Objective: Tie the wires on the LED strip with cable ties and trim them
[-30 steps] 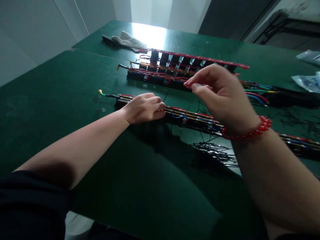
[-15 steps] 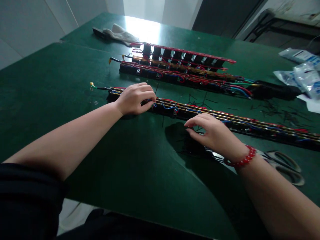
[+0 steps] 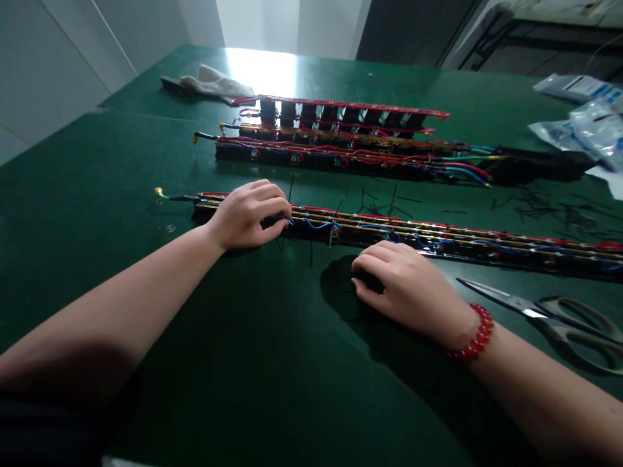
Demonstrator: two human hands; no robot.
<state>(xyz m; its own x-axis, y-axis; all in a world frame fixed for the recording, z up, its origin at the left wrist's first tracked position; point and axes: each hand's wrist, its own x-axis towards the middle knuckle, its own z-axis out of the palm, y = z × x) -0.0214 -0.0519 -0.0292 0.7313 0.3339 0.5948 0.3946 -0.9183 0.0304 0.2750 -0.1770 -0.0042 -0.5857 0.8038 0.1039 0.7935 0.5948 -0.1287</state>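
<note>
My left hand [image 3: 253, 214] rests on the left part of a long black strip [image 3: 350, 237] that carries brass-coloured rods and red and blue wires. Its thumb and fingers are closed at the front side, beside a blue wire [image 3: 316, 226]; what is pinched there is hidden. Thin black ties [image 3: 291, 188] stick out of the strip near that hand. My right hand [image 3: 394, 279], with a red bead bracelet [image 3: 479, 334] at the wrist, hovers just in front of the strip. A small gap parts its curved fingers from the thumb, and nothing shows between them.
Scissors [image 3: 545, 314] lie at the right, blades towards my right hand. Behind the strip are further wired strips [image 3: 321, 152] and scattered black tie pieces [image 3: 545, 207]. Clear plastic bags [image 3: 591, 133] lie at the far right, a whitish cloth [image 3: 214, 83] at the back left.
The view has shifted, so the table and strips sit lower and slightly left. My right hand has moved off the scissors' blades, which now show. My left hand keeps its place on the strip.
</note>
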